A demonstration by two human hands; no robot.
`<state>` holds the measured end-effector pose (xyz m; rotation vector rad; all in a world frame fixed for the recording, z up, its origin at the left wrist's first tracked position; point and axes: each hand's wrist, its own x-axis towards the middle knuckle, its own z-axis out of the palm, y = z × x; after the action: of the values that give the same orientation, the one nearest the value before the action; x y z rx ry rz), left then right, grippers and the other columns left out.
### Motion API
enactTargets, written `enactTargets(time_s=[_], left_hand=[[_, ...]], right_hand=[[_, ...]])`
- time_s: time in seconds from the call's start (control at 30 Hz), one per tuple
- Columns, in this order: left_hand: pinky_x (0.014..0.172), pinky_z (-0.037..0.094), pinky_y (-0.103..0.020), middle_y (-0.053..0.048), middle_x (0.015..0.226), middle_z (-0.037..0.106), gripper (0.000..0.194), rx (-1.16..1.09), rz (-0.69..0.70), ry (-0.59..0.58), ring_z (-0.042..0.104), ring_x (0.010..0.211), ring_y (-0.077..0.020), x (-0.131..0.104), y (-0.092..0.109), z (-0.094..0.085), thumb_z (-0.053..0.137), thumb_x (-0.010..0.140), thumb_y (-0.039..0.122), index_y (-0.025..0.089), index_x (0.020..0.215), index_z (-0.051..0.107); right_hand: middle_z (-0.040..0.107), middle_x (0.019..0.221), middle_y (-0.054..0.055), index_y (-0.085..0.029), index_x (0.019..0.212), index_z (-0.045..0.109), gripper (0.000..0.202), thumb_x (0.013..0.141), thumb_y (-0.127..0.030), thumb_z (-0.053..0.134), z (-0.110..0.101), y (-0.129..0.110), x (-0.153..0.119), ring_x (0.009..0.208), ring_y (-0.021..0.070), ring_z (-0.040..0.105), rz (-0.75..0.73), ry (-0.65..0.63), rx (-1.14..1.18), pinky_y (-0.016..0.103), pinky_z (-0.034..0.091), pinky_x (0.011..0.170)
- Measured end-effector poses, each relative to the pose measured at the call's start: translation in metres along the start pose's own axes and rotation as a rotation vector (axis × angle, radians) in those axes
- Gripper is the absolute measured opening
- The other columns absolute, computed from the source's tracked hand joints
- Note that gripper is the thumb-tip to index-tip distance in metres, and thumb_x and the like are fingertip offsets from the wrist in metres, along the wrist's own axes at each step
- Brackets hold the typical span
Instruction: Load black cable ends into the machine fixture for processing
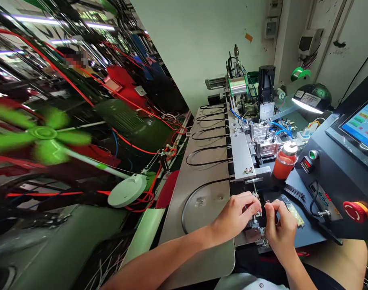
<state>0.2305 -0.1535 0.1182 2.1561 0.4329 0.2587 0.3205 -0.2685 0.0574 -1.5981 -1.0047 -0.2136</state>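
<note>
Both of my hands are at the near end of the machine, over a small metal fixture [256, 233]. My left hand [240, 211] has its thumb and fingers closed together beside a thin metal rod [255, 187]; whatever is between the fingertips is hidden. A short gap away, my right hand [280, 225] is closed in a pinch, with a tiny reddish bit at its fingertips too small to name. Under my left forearm passes a looped black cable [183, 209], whose other end reaches the metal rail [241, 157].
More black cable loops [193, 159] lie on the grey table [208, 193]. Right of my hands are a red-orange bottle [282, 163], a black brush [295, 192] and a control box with a red stop button [354, 211]. A green fan [45, 133] spins at left.
</note>
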Motion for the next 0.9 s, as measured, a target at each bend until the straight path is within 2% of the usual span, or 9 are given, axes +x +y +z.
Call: enactTargets(time_s=[0.07,0.17,0.3,0.63,0.9], left_hand=[[0.067,0.04,-0.022,-0.001,0.074,0.061,0.031,0.124,-0.025,0.014,0.055,0.07,-0.0119,0.004,-0.006,-0.003,0.044,0.093,0.027,0.015,0.072,0.063],[0.068,0.039,-0.024,-0.001,0.073,0.063,0.033,0.284,-0.099,-0.008,0.056,0.07,-0.013,0.01,-0.012,-0.008,0.04,0.092,0.022,0.017,0.07,0.064],[0.068,0.039,-0.023,0.0,0.072,0.065,0.034,0.336,-0.151,-0.057,0.058,0.068,-0.0132,0.015,-0.014,-0.008,0.039,0.092,0.02,0.018,0.069,0.064],[0.066,0.037,-0.023,0.0,0.07,0.065,0.034,0.409,-0.205,-0.073,0.057,0.066,-0.0134,0.016,-0.01,-0.005,0.04,0.091,0.018,0.017,0.067,0.064],[0.066,0.038,-0.023,0.0,0.069,0.066,0.035,0.398,-0.203,-0.05,0.058,0.065,-0.0133,0.016,-0.01,-0.004,0.041,0.091,0.019,0.017,0.065,0.064]], right_hand=[[0.053,0.061,-0.003,-0.019,0.075,0.052,0.02,0.094,-0.02,0.045,-0.007,0.007,0.002,0.05,0.0096,0.048,0.066,-0.03,0.013,0.021,0.036,0.049],[0.053,0.063,-0.002,-0.018,0.079,0.056,0.018,0.093,-0.025,0.047,-0.016,0.017,0.004,0.053,0.0104,0.049,0.19,0.008,0.017,0.021,0.038,0.051],[0.05,0.059,-0.002,-0.018,0.074,0.056,0.024,0.092,-0.031,0.049,-0.02,0.023,0.005,0.049,0.0105,0.043,0.279,0.018,0.007,0.023,0.034,0.048],[0.053,0.059,-0.002,-0.018,0.072,0.055,0.024,0.092,-0.031,0.05,-0.018,0.028,0.004,0.05,0.0103,0.045,0.272,-0.017,0.006,0.023,0.036,0.051],[0.061,0.068,0.001,-0.018,0.08,0.062,0.022,0.093,-0.029,0.048,-0.016,0.036,0.008,0.058,0.0127,0.054,0.248,-0.212,0.052,0.024,0.042,0.057]])
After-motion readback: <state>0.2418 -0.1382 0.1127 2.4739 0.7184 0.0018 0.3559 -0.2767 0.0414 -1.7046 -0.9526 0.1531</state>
